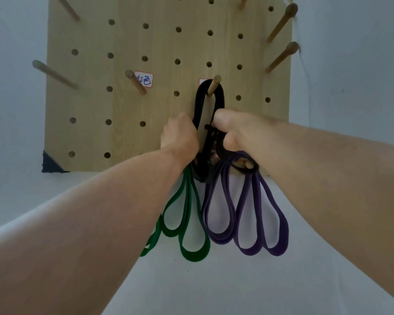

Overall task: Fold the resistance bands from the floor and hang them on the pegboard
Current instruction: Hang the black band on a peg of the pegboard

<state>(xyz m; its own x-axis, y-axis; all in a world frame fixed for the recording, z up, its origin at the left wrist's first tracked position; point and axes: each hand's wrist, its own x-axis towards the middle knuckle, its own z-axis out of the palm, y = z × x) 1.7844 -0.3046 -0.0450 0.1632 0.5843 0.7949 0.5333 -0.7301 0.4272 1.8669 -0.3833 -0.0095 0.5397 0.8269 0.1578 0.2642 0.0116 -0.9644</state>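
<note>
While looping over a peg [215,85] at the pegboard [127,105] centre, the black band [210,96] is hanging folded, its lower strands running down between both hands. Left hand [180,134] is gripping its left side; right hand [233,130] is curling round its right strands. Green band [187,226] is dangling below left, purple band [248,214] below right, against the white wall [214,280]. Further pegs are jutting out left and right.

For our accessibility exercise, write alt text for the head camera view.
Two hands, left hand and right hand, grip a folded black band looped over a wooden peg on a pegboard. Folded green band and purple band hang below.
</note>
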